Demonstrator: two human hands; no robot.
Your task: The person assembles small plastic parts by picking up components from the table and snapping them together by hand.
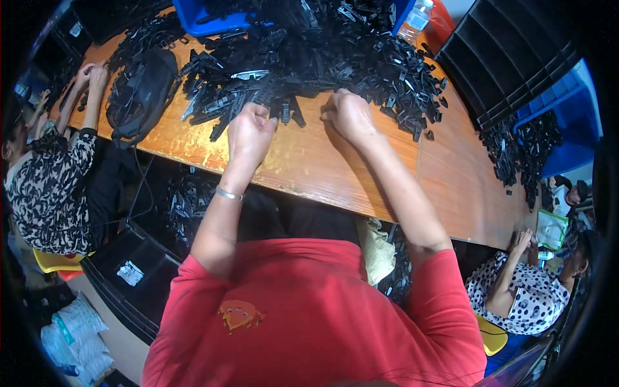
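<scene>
A wide heap of small black plastic parts point(290, 61) covers the far half of the wooden table point(309, 164). At the heap's near edge, my left hand point(250, 137) is closed, thumb and fingertips drawn together beside a few loose black pieces. What it pinches, if anything, is too small to make out. My right hand point(350, 116), a short way to the right, has its fingers curled in against the front of the heap. Its palm side is turned from view, so anything inside the grip is hidden. Bare wood lies between the two hands.
A blue bin point(216, 30) stands behind the heap, with a plastic bottle point(416, 22) to its right. At left lies a black bag point(145, 97); at right, a black crate point(509, 55) and a blue bin point(570, 109) of parts. Co-workers sit on both sides.
</scene>
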